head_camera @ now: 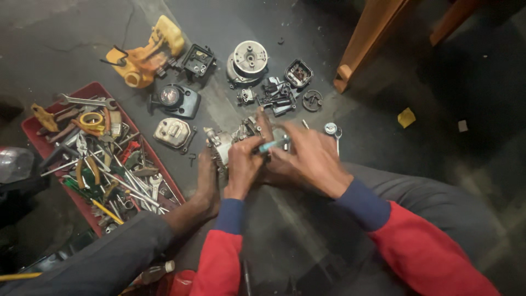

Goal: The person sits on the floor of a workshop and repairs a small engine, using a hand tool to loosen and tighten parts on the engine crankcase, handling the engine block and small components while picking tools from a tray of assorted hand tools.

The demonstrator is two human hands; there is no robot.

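I'm looking straight down at the work, centre of frame. My left hand [243,159] is clenched around a slim tool with a pale blue handle [272,145], and that handle's long axis runs nearly level across the frame, left to right, tipped slightly upward at the right end. My right hand [307,156] is blurred; its fingers curl over the far end of the same tool and onto the small engine block [227,142], but I can't tell how firmly they are gripping.

The engine block sits directly above my left knuckles, toward the upper left of the fingers, touching them. The left hand is the nearer one to it. A bare foot [207,181] presses against the block's left side.

Moving outward, upper centre: one round flywheel housing [247,63], one small square black cover [298,73], one round black disc [312,100], and a dark cluster of small parts between them, too jumbled to count. Upper left: one yellow engine shroud [145,55], one black box-shaped housing [198,59], one black cover with a round lens-like centre [175,100], one silvery muffler-like cover [173,133].

Left edge: one red tray [98,89] heaped with wrenches, pliers and screwdrivers, beyond counting. Right of my hands, one small round-headed metal piece [331,129]. Upper right, two wooden furniture legs [367,41].
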